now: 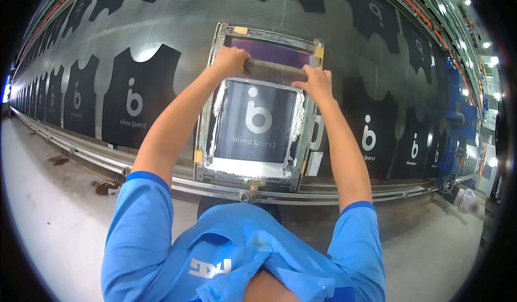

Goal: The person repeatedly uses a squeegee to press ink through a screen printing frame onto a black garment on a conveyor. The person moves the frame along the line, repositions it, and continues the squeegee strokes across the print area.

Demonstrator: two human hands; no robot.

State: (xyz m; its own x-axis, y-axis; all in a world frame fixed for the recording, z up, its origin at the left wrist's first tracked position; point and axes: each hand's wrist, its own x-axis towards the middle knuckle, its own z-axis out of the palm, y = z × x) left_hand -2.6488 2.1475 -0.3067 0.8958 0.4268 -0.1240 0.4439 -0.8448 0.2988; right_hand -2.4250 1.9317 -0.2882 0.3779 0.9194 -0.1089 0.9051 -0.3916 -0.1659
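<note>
"So, what sits nearest?"

"The wearer's blue shirt (237, 259), then a metal rail (323, 197) along the table's near edge. Just past it lies a rectangular frame (272, 36), with white paste (242, 167) spread thickly along the near end of its mesh, and a pale emblem showing above that."

"And the hands?"

"Both are closed on one grey bar (276, 71) lying crosswise in the frame's far half. The left hand (231, 61) wraps its left end; the right hand (318, 84) grips the right end."

"Anything beyond the bar?"

"A purple strip (274, 51) inside the frame, between the bar and the far edge. Dark cloth pieces with pale emblems lie either side, one at left (161, 75). Farther across the grey table (280, 14) is another row of them, and at upper right runs an orange line (414, 8)."
</note>
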